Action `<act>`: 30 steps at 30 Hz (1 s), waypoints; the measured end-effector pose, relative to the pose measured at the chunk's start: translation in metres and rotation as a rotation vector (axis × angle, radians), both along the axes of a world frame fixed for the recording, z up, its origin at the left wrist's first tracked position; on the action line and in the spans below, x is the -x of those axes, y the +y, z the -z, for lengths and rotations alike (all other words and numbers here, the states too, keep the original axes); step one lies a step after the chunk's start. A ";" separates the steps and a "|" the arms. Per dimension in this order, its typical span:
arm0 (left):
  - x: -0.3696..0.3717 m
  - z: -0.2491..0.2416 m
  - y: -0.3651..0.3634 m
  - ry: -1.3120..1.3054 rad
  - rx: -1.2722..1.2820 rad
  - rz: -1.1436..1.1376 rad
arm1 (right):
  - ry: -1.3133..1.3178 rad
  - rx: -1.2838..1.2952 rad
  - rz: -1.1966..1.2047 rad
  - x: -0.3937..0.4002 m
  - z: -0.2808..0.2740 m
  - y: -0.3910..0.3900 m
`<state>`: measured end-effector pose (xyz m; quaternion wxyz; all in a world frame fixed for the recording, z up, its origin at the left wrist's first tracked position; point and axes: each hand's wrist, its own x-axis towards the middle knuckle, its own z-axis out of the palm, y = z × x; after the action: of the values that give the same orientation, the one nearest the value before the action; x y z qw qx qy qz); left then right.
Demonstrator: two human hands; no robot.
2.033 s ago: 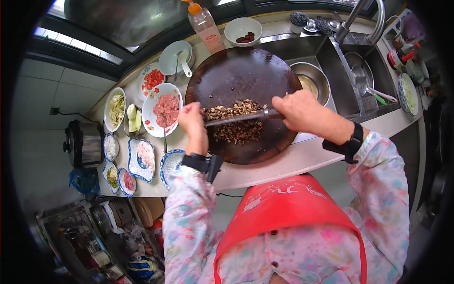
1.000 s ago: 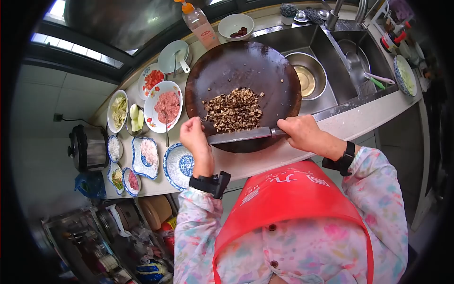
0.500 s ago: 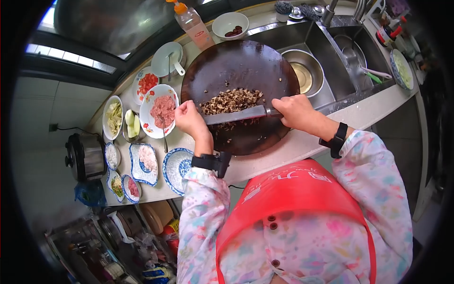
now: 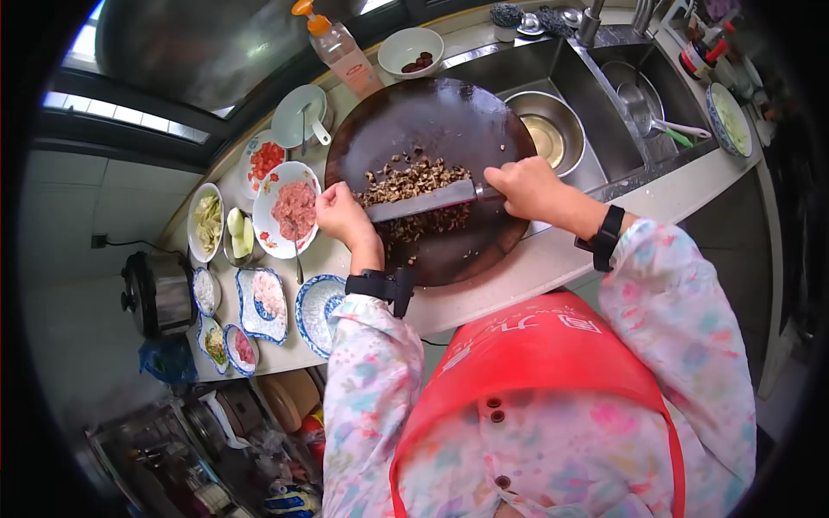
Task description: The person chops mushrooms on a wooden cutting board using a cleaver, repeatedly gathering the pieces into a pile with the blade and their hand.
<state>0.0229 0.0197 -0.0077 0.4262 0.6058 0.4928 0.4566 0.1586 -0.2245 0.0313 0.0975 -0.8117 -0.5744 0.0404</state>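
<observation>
My right hand is wrapped around the handle of a kitchen knife at its right end. At the other end my left hand is closed, its fingers pinched by the tip of the blade. The blade lies across a heap of finely chopped dark brown pieces, perhaps mushroom, which shows on both sides of it. Under everything is a round dark chopping board. Where the left fingers meet the blade is partly hidden.
Left of the board stand bowls of minced meat, diced red pieces and pale shreds. An empty blue-patterned plate lies nearer. Behind are a pump bottle and a white bowl; a metal basin sits at the sink.
The knife has shifted slightly over the heap, and more chopped pieces now show on its near side. Both hands keep their hold. The whole view has shifted a little.
</observation>
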 end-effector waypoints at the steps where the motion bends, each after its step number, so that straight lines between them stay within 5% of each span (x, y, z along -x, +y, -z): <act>1: 0.005 -0.009 0.002 -0.004 -0.026 0.011 | -0.004 -0.026 0.011 0.004 -0.008 -0.001; 4: 0.016 -0.037 0.003 -0.177 0.313 0.120 | 0.021 0.003 -0.056 -0.001 -0.041 0.002; 7: 0.029 0.003 0.006 -0.138 0.362 0.110 | 0.005 0.105 -0.056 0.009 -0.040 0.009; 11: 0.012 -0.006 -0.009 -0.095 0.064 0.041 | 0.054 0.005 -0.001 0.007 -0.001 -0.008; 19: -0.003 -0.025 0.013 -0.198 0.339 0.089 | -0.086 -0.040 -0.018 -0.018 -0.043 0.017; 21: -0.008 0.016 0.024 -0.150 0.223 0.005 | -0.050 0.060 -0.022 -0.018 -0.034 0.020; 23: -0.016 0.002 0.005 -0.050 -0.024 0.008 | -0.018 0.099 0.001 -0.012 -0.006 0.007; 26: -0.011 0.004 0.013 -0.114 0.112 0.078 | 0.031 -0.008 0.044 -0.010 0.005 0.003; 30: 0.002 -0.009 0.021 -0.187 0.275 0.123 | 0.023 0.090 0.005 -0.005 -0.045 0.007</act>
<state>0.0209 0.0410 0.0015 0.5762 0.5259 0.4708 0.4122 0.1634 -0.2174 0.0765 0.0675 -0.8162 -0.5689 0.0752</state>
